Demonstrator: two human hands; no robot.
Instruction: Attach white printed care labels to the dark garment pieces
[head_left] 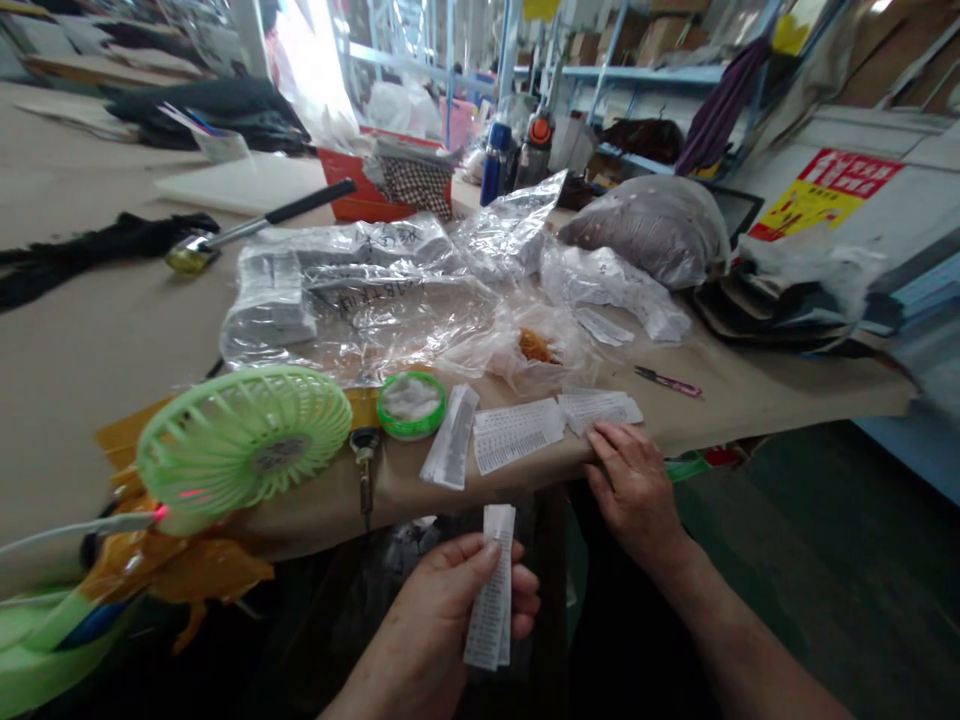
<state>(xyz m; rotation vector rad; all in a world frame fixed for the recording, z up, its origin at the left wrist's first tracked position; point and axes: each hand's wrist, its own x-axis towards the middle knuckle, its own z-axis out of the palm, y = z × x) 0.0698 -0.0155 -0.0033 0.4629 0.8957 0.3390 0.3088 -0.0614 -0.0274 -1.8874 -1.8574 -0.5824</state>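
Note:
My left hand (457,590) is closed round a few narrow white printed labels (491,600), thumb on top, just in front of the table edge. Over the table's front edge, my right hand (634,485) reaches with its fingertips on a small pile of printed labels (596,408). Its fingers lie stretched out, and no label is seen lifted in them. Left of that pile lies a wider spread of printed labels (517,435), then a narrow stack of labels (450,437) set at a slant. A round green tub with white fluffy stuff (410,400) sits beside that stack.
A green fan (244,440) stands at the table's left front. Clear plastic bags (375,300) spread across the middle, by a bag with rubber bands (536,345). Small thread snips (667,381) lie at the right. Farther back are a hammer-like tool (255,225) and a red bin (349,185).

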